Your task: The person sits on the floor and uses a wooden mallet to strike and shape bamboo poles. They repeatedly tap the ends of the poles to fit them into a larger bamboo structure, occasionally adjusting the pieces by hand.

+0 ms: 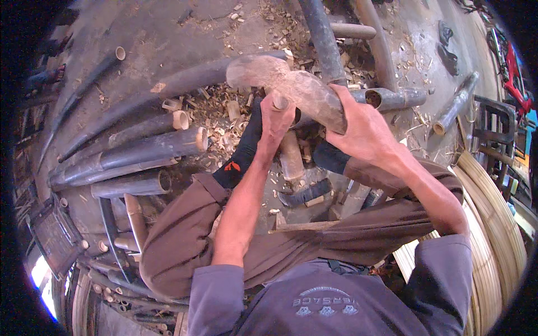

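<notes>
My left hand [274, 120] is closed around the top of a short, pale bamboo piece [291, 159] that stands upright between my feet in black socks [242, 154]. Over that piece lies a broad, grey-brown chopping blade [286, 84], its rounded tip pointing left. My right hand [361, 126] grips the blade's handle end. The blade's edge rests at the top of the bamboo piece, right beside my left fingers. I sit low with my knees in brown trousers spread apart.
Several long dark bamboo poles [140, 151] lie on the left, with short cut rings and wood chips [224, 115] around them. Thick dark poles [328, 39] run up at the back. A coil of pale split strips [493, 224] lies on the right.
</notes>
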{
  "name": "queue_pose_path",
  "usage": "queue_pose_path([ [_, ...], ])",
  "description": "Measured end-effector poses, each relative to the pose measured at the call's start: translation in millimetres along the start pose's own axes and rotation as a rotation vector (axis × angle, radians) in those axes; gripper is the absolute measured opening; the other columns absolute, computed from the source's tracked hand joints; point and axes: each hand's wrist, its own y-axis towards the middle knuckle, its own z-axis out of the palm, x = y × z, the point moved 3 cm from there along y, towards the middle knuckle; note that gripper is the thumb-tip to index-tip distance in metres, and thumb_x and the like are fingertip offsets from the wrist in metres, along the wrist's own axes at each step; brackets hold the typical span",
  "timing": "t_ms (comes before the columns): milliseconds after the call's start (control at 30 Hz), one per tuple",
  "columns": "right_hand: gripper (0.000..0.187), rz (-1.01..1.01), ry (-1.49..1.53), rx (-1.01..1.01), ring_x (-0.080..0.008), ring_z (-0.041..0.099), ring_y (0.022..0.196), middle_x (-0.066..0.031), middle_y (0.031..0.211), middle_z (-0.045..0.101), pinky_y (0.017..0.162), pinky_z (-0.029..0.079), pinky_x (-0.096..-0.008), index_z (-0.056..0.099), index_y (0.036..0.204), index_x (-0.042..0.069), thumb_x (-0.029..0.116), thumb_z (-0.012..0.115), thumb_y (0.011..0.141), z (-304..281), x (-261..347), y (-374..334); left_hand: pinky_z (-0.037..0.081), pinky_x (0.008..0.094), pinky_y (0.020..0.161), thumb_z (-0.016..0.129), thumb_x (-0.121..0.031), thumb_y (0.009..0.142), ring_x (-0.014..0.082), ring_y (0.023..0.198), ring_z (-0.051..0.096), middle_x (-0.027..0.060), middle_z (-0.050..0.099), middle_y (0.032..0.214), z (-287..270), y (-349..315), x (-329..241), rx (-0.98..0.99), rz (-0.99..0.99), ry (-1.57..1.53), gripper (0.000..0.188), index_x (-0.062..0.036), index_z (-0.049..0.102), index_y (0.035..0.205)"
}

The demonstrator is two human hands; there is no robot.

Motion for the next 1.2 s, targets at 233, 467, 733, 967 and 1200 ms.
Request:
queue_pose_path([
  [233,0.073,0.084,0.048,-0.199,-0.0475,0.062,0.097,-0.0291,0.099,0.065,0.082,0.051,-0.0494,0.038,0.136,0.005,0.016,0.071,0.073,20.6,-27.4,-49.9,0.049,0.0306,0.061,0.069,-0.004,0.078,0.0133,0.066,0.060,0.0057,0.069,0.077,19.5,-14.6,-8.7,0.044,0.051,0.379,0.009,-0.0007,0.064,0.085],
  [467,0.072,0.099,0.189,-0.315,-0.0406,0.065,0.101,-0.0275,0.105,0.065,0.088,0.050,-0.0434,0.038,0.137,0.004,0.013,0.072,0.074,-6.9,-7.0,-48.6,0.050,0.0300,0.062,0.072,-0.011,0.083,0.0094,0.069,0.059,0.0036,0.069,0.079,-0.8,1.3,-5.6,-0.140,-0.213,-0.098,0.011,-0.0010,0.067,0.086],
  [733,0.078,0.234,0.194,-0.269,-0.0316,0.062,0.108,-0.0245,0.114,0.062,0.095,0.047,-0.0392,0.034,0.140,-0.002,0.012,0.074,0.074,25.2,-40.8,-81.9,0.049,0.0452,0.061,0.069,-0.019,0.076,0.0395,0.072,0.062,0.0161,0.060,0.071,62.8,-44.8,-7.2,0.067,0.110,0.511,0.016,-0.0085,0.058,0.079],
  [967,0.076,0.240,0.175,-0.566,-0.0298,0.060,0.109,-0.0223,0.115,0.061,0.097,0.044,-0.0397,0.037,0.139,-0.004,0.012,0.075,0.075,37.1,-58.4,-103.0,0.049,0.0478,0.057,0.068,-0.019,0.073,0.0393,0.068,0.063,0.0160,0.062,0.067,57.1,-23.4,-16.7,0.263,0.115,0.507,0.014,-0.0101,0.059,0.077],
  [1200,0.073,0.525,0.463,-0.307,-0.0289,0.055,0.111,-0.0197,0.120,0.057,0.098,0.043,-0.0372,0.037,0.140,-0.005,0.017,0.070,0.078,54.8,-82.7,-118.9,0.052,0.0470,0.060,0.068,-0.031,0.074,0.0376,0.071,0.066,0.0151,0.066,0.074,48.4,-24.6,-0.5,0.672,0.342,0.518,0.023,-0.0101,0.062,0.080],
])
